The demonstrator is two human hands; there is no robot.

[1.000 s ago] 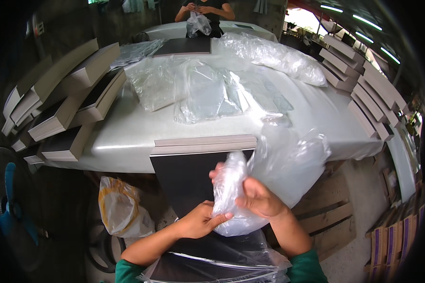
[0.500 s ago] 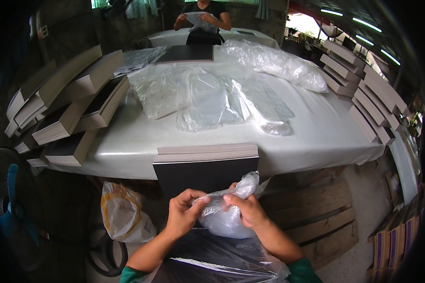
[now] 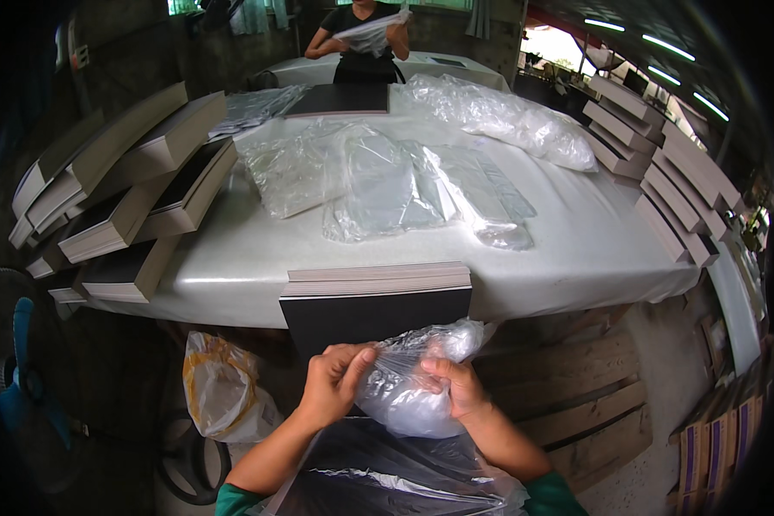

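A bunched clear plastic bag point(image 3: 408, 400) hangs between my hands, puffed out below and crumpled at the top. My left hand point(image 3: 337, 378) pinches its left edge between thumb and fingers. On the other side, my right hand point(image 3: 452, 384) grips the bag, its fingers partly showing through the film. Clear plastic film point(image 3: 378, 469) lies over my lap. Just beyond my hands, a stack of black boards with pale edges point(image 3: 374, 314) rests against the table's front edge.
The table point(image 3: 232, 258) has a white cover with flat clear bags point(image 3: 378, 189) and a long plastic bundle point(image 3: 507, 120). Board stacks stand left point(image 3: 129, 224) and right point(image 3: 662, 172). A white bag point(image 3: 224, 391), fan point(image 3: 26, 378) and wooden pallet point(image 3: 576, 387) are below. Another person point(image 3: 365, 39) handles plastic across the table.
My hands have spread slightly apart, stretching the bag's film between them. The bag's crumpled top has tipped to the right. The person opposite has raised and stretched their plastic.
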